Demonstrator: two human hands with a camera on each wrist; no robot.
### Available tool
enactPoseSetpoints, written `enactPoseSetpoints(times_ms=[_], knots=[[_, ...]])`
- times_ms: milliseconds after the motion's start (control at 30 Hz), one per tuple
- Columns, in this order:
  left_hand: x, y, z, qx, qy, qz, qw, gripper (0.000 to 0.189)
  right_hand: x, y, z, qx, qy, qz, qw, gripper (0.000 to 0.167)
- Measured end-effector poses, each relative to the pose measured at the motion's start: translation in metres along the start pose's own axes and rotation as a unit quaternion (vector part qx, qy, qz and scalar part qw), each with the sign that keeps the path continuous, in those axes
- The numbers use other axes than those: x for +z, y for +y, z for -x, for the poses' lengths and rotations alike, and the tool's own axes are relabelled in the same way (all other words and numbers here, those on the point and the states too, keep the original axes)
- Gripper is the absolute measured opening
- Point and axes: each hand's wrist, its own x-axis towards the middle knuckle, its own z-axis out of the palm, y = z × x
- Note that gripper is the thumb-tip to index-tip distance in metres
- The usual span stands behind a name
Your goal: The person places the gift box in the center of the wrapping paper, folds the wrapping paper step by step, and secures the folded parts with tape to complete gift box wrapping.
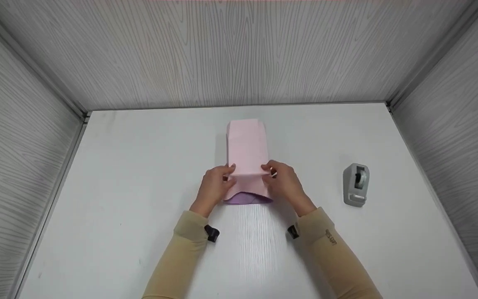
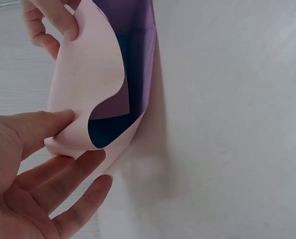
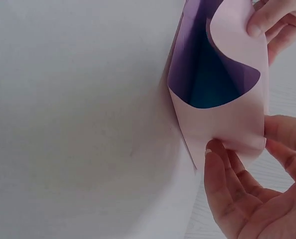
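Note:
A pink paper bag (image 1: 247, 145) with a purple inside lies lengthwise on the white table, its mouth towards me. Dark blue (image 3: 213, 82) shows deep within the mouth. My left hand (image 1: 213, 185) pinches the bag's left edge near the mouth, thumb on top and fingers at the side. On the opposite edge, my right hand (image 1: 285, 182) pinches the paper in the same way. The upper layer bends between them and its rim curves up in a wave. In the left wrist view, the left hand's (image 2: 43, 184) lower fingers are spread below the fold.
A grey tape dispenser (image 1: 356, 185) with a roll of tape stands to the right of the bag. Grey wood-grain panels (image 1: 230, 54) enclose the white table (image 1: 139, 166) at the back and both sides.

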Motion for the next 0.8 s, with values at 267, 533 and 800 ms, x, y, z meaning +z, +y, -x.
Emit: enactPoseSetpoints(times_ms=[267, 533, 800], knots=[[0.008, -0.001, -0.002, 0.030, 0.066, -0.049, 0.9962, 0.036, 0.007, -0.003, 0.001, -0.030, 0.032, 0.094, 0.9946, 0.022], [0.011, 0.000, 0.000, 0.029, 0.083, -0.071, 0.9936, 0.033, 0.013, -0.005, 0.003, -0.065, 0.064, 0.174, 0.9806, 0.025], [0.009, 0.003, 0.001, 0.026, 0.073, -0.070, 0.9946, 0.035, 0.017, -0.002, 0.002, -0.110, 0.074, 0.208, 0.9691, 0.020]])
